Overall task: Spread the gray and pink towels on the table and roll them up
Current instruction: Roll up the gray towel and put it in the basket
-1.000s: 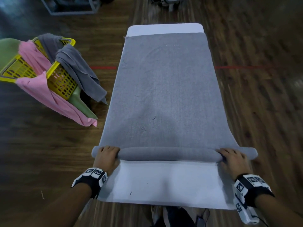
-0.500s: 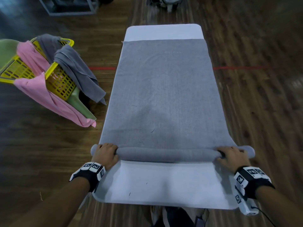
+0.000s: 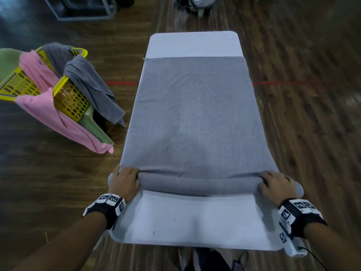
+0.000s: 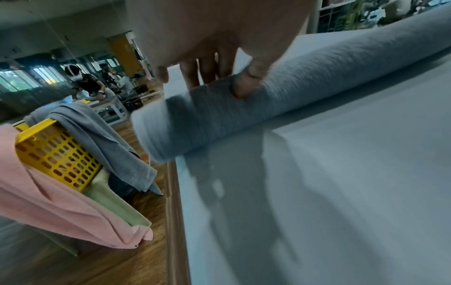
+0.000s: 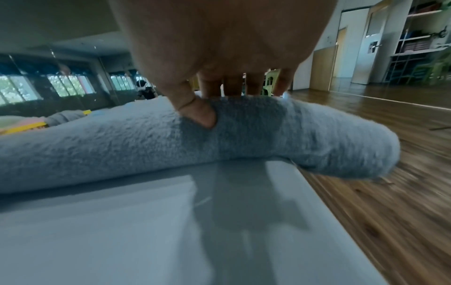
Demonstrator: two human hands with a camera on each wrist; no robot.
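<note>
A gray towel [image 3: 195,114] lies flat along the white table [image 3: 193,220]. Its near end is wound into a thick roll [image 3: 199,183] [image 4: 244,108] [image 5: 122,142] that spans the table's width and overhangs both sides. My left hand [image 3: 125,179] [image 4: 219,75] grips the roll's left end, fingers curled over the top and thumb pressed into the near side. My right hand [image 3: 275,184] [image 5: 219,96] grips the right end the same way. Pink towels [image 3: 48,112] [image 4: 48,202] hang over the basket on the left.
A yellow slotted basket [image 3: 68,98] [image 4: 56,154] sits on a green stand left of the table, with a second gray towel [image 3: 88,85] draped over it. Wooden floor surrounds the table. A metal frame [image 3: 84,8] and other people stand far off.
Both hands have moved the roll away from me along the table. The roll is thicker, the flat part of the towel is shorter, and more bare table shows at both ends.
</note>
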